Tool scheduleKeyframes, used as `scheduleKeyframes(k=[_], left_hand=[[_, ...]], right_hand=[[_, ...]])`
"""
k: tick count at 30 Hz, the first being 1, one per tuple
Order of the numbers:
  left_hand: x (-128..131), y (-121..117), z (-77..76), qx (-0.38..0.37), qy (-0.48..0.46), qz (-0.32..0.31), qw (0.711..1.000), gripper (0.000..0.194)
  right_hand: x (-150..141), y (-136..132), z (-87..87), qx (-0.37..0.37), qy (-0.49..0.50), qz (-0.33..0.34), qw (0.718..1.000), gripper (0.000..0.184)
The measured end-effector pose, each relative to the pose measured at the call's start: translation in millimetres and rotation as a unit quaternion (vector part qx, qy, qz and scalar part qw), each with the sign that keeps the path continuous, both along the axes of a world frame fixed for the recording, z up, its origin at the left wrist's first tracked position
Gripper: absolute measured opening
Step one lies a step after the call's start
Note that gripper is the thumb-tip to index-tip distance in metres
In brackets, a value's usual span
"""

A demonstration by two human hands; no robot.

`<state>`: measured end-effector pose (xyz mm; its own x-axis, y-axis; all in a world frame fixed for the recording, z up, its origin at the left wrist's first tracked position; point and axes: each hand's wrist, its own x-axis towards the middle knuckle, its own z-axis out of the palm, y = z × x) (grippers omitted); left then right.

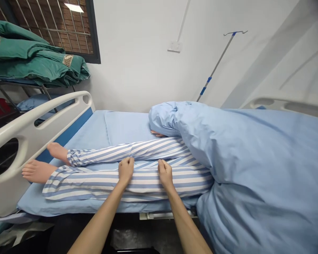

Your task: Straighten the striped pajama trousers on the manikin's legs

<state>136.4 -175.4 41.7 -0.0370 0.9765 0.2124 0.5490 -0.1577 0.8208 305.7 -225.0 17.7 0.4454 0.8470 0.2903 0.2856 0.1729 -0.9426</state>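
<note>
My left hand [126,170] is closed in a fist over the thigh-to-knee part of the near leg of blue-and-white striped trousers [95,181]. To its right, my right hand [165,173] is also a fist, above the same leg nearer the hip. No cloth shows bunched in either hand; whether they touch the leg or hover just over it, I cannot tell. The trousers are on a lying figure with bare feet [39,171] at the left. A light blue quilt [254,151] hides its upper body, and fingers [157,133] peek out from under the edge.
The bed has a pale blue sheet [127,123] and a cream footboard [42,113] at left. Behind the bed stand an IV pole [219,63] and a wall socket [174,46]. Folded green quilts [37,63] lie on a rack by the barred window [55,28].
</note>
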Motion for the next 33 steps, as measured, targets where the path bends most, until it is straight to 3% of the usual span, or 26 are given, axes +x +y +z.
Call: scheduleKeyframes(k=[4,7,9,12,15,18,22,27,30,33], left_hand=[[68.9,-16.9,6.0,-0.006,-0.080,-0.116,0.990,0.036],[100.4,-33.6,-5.2,-0.021,-0.051,-0.113,0.992,0.037],[106.0,-39.9,-12.3,-0.018,-0.015,-0.093,0.995,0.037],[102.4,-41.5,-15.3,-0.022,0.009,-0.096,0.995,0.039],[98.9,-39.8,-13.9,-0.020,0.001,-0.098,0.995,0.040],[98.5,-38.1,-14.0,-0.019,-0.029,-0.097,0.995,0.038],[92.7,-33.6,-15.3,-0.047,-0.094,-0.137,0.985,0.038],[48.6,-19.4,-18.6,-0.078,-0.138,-0.170,0.973,0.039],[-12.4,-2.0,-20.7,-0.054,-0.121,-0.127,0.983,0.039],[-94.1,20.3,-21.1,-0.029,-0.078,-0.063,0.995,0.039]], right_hand=[[-1.0,2.5,-1.7,0.006,0.060,0.011,0.998,0.038],[0.7,2.2,1.6,0.008,0.126,0.016,0.992,0.038],[5.4,-0.9,7.9,-0.004,0.129,0.025,0.991,0.039],[24.5,-10.5,20.5,-0.018,0.019,0.025,0.999,0.039],[58.4,-22.5,25.9,-0.022,-0.094,-0.038,0.995,0.039],[88.5,-31.3,20.0,-0.027,-0.169,-0.130,0.977,0.040],[97.6,-35.8,10.5,-0.027,-0.245,-0.191,0.950,0.040],[91.4,-35.0,9.1,-0.036,-0.272,-0.205,0.940,0.039],[92.1,-33.7,9.4,-0.045,-0.278,-0.210,0.936,0.039],[90.7,-32.5,10.5,-0.053,-0.286,-0.210,0.933,0.039]])
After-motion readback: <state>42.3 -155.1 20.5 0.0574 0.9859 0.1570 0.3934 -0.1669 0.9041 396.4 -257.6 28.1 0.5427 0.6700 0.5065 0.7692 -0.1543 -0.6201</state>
